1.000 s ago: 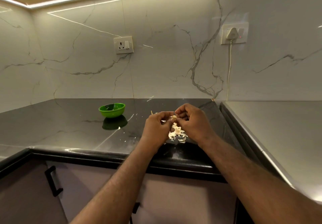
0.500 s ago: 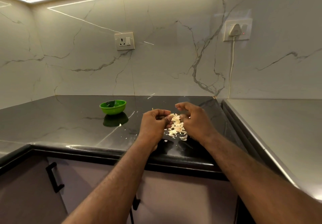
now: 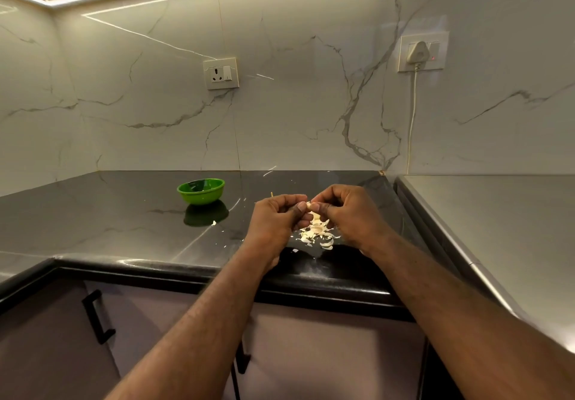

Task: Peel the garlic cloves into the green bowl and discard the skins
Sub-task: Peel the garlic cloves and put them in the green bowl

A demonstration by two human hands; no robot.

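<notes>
both hands meet above the glossy black stone bench (image 3: 130, 213), thumbs and fingertips pinched together on a small pale garlic clove (image 3: 309, 205). the left hand (image 3: 275, 222) is curled into a loose fist with its thumb against the clove; the right hand (image 3: 348, 216) grips it from the other side with thumb and forefinger. whether the clove is bare or still skinned is too small to tell. directly below the hands lies a loose heap of papery off-white garlic skins (image 3: 317, 233) on the bench, with a few stray flakes scattered to the left. the small round green plastic bowl (image 3: 201, 191) stands upright well to the left of the hands, nearer the white marble-veined wall (image 3: 295, 104); its contents cannot be made out. a white wall socket (image 3: 221, 73) sits above the bowl, and a white plug with a cord (image 3: 418, 54) sits in another socket to the right.
</notes>
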